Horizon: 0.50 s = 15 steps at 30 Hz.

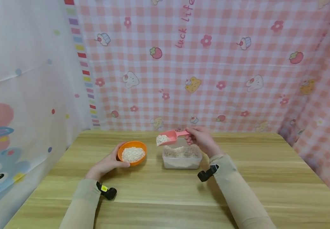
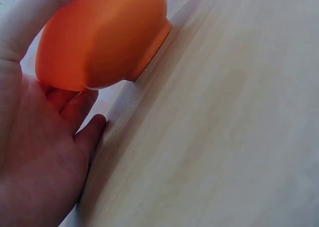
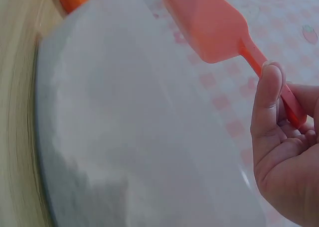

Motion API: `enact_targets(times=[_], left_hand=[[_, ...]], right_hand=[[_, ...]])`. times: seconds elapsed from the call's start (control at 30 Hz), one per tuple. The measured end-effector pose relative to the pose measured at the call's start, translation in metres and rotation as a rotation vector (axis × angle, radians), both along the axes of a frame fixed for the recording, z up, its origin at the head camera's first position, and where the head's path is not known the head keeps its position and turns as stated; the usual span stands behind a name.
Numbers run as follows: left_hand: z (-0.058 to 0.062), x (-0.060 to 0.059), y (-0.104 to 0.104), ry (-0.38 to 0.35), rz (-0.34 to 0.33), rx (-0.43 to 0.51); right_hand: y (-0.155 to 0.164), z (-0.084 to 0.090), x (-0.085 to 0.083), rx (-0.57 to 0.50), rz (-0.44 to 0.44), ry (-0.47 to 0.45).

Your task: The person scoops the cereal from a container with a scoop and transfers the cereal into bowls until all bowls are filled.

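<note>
Scoop (image 1: 169, 137): pink plastic, short flat handle, its bowl heaped with pale oat-like flakes. It is held level in the air, above the left rear edge of the tub (image 1: 182, 161) and apart from it. The right hand (image 1: 200, 139) pinches the handle end; in the right wrist view the thumb lies straight along the handle (image 3: 271, 75) with the other fingers (image 3: 299, 137) curled beneath it.

Tub: clear, rectangular, roughly half full of the same flakes, standing on the table (image 1: 165, 187) directly below and to the right of the scoop.

Bowl (image 1: 132, 153): orange, round, holding a mound of flakes, just left of the tub and not touching it. The left hand (image 1: 107, 163) cups its near left side. In the left wrist view the thumb wraps the wall of the bowl (image 2: 102, 35) and the fingers (image 2: 87, 132) lie loosely together beneath it on the wood.

Surroundings: a pink checked cloth (image 1: 210, 63) printed with strawberries and cupcakes hangs behind the table and down its right side; a white cartoon-print curtain (image 1: 24, 95) hangs at the left. Nothing lies between scoop and bowl.
</note>
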<state>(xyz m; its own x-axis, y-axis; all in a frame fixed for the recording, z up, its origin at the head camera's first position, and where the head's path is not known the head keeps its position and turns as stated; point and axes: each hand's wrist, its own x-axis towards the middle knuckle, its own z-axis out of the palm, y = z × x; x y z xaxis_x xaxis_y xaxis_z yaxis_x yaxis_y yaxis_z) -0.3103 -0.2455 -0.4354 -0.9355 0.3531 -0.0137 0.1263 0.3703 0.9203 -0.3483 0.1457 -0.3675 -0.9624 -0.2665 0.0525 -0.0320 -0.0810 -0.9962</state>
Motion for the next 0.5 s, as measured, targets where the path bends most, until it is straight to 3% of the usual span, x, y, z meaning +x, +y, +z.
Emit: enact_targets(times=[0.5], left_hand=[[0.002,0.003,0.001,0.022,-0.007,-0.008]], right_hand=[[-0.052,0.004,-0.007,0.025,0.043,-0.025]])
